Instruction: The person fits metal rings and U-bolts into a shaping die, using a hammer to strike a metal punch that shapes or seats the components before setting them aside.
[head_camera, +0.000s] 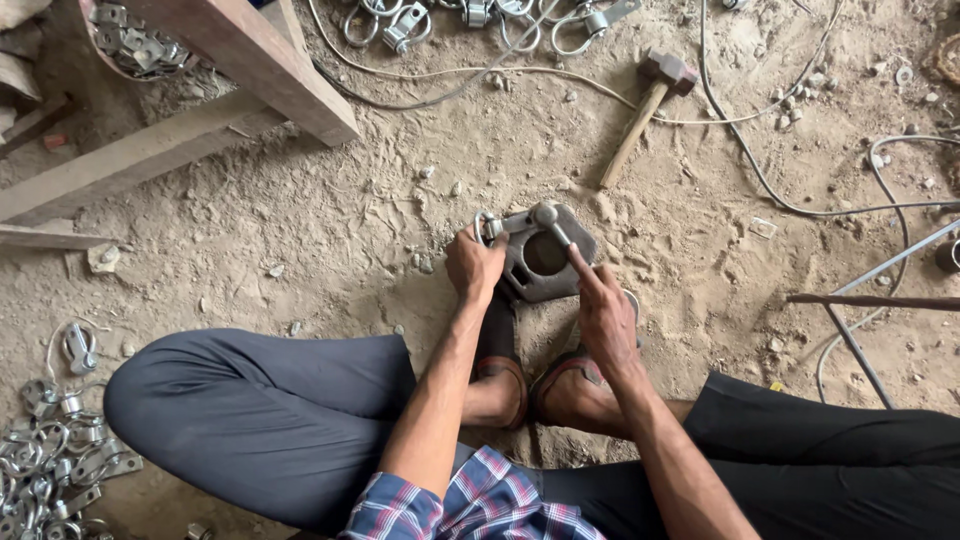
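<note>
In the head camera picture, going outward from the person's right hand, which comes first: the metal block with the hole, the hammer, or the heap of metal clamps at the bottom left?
1. Metal block: right at the right hand, fingertips touching it.
2. Hammer: farther up on the sand, above and slightly right of the hand.
3. Heap of clamps: farthest, at the bottom left beyond the person's knee.

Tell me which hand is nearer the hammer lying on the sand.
Right. The right hand lies below the hammer, slightly left; the left hand is farther left.
</note>
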